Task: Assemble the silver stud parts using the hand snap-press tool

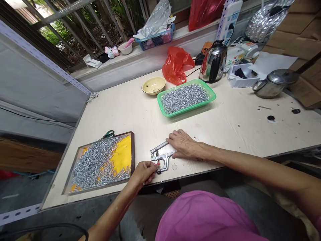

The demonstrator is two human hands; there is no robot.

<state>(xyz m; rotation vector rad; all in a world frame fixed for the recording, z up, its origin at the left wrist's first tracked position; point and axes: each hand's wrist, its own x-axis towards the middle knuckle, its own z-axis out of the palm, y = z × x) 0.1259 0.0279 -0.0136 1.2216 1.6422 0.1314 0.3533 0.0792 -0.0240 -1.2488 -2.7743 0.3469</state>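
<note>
Metal press pliers lie on the pale table near its front edge. My right hand is closed over the pliers' handles. My left hand pinches something small at the pliers' jaw, where a red tip shows; what it holds is too small to name. Left of my left hand lies a brown-framed tray with a yellow bottom, heaped with small silver metal parts.
A green basket full of silver parts stands mid-table. Behind it are a yellow bowl, a red plastic bag, a steel kettle and a steel pot. Green-handled scissors lie behind the tray.
</note>
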